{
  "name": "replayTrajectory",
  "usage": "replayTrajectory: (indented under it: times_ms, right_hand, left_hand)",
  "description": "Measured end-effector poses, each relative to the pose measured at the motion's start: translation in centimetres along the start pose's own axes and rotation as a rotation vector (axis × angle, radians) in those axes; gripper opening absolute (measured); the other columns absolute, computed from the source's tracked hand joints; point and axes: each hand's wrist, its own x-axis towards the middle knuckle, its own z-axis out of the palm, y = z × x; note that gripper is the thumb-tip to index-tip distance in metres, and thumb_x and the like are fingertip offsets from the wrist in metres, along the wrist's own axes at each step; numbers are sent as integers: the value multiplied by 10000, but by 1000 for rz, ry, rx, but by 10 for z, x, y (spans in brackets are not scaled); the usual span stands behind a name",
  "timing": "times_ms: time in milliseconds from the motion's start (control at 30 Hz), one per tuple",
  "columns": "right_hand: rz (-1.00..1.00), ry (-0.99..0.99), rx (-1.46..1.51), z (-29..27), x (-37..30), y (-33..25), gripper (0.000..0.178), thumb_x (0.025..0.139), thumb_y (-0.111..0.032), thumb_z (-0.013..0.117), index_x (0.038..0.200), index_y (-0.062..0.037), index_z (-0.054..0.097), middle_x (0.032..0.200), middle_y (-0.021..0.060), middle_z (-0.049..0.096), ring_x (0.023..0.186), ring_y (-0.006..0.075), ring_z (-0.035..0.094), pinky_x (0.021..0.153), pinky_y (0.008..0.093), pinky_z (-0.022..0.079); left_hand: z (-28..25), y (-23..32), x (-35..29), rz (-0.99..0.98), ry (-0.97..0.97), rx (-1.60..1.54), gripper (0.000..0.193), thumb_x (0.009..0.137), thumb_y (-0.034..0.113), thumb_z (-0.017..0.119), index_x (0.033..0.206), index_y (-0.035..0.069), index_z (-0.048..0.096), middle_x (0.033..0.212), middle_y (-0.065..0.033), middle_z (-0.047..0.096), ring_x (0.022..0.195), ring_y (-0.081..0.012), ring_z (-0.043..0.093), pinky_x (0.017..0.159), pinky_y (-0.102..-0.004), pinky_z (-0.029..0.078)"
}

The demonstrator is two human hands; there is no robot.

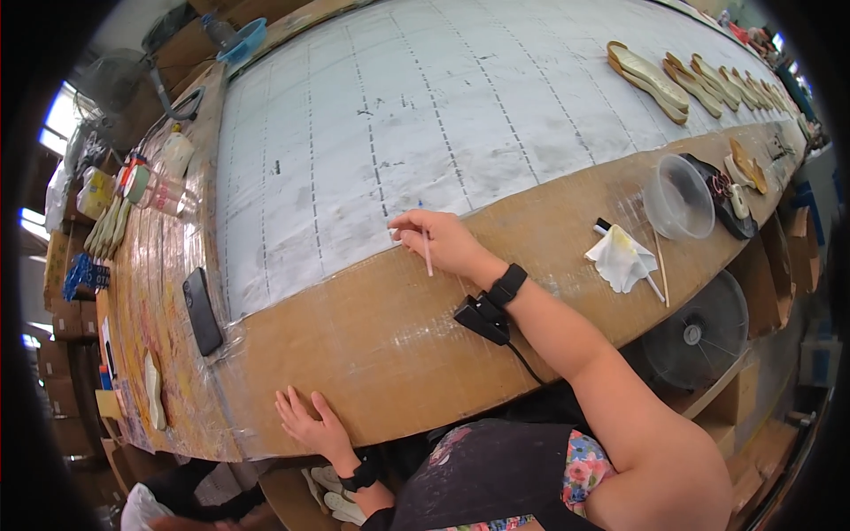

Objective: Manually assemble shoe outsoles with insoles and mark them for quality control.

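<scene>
My right hand [447, 243] is over the front edge of the white marked sheet [354, 133]. Its fingers are closed around a thin pinkish pen-like stick [428, 257], whose other end looks blue. A small whitish bit shows at the fingertips, too small to make out. My left hand [314, 427] lies flat on the brown cardboard [372, 363] near the table's front edge, fingers spread, holding nothing. Shoe soles [651, 80] stand in a row at the far right of the sheet.
On the right are a clear plastic tub [680, 196], a stained white cloth [622, 258] and a dark device [722, 199]. A black phone [203, 311] and a single sole [155, 391] lie on the left. A fan [695, 332] sits below the right edge.
</scene>
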Motion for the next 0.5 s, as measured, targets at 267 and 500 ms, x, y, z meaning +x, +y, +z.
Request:
replayTrajectory:
  times_ms: [267,500]
  right_hand:
    - [-45,-8,-105,-7,-5,-10,558,762,-21,554,1274,-40,334,1249,136,401,918,154,542,648,242,473]
    - [-131,31,-47,-11,-5,-10,739,686,42,515,1340,-7,175,1372,227,178,1015,272,495,631,259,484]
  left_hand:
    - [0,6,-2,39,38,0,423,865,309,492,1200,51,476,1303,-163,397,1219,-327,335,997,-469,216]
    - [1,7,-5,33,14,-34,440,870,312,478,1230,60,448,1335,-141,357,1252,-314,290,1006,-502,175]
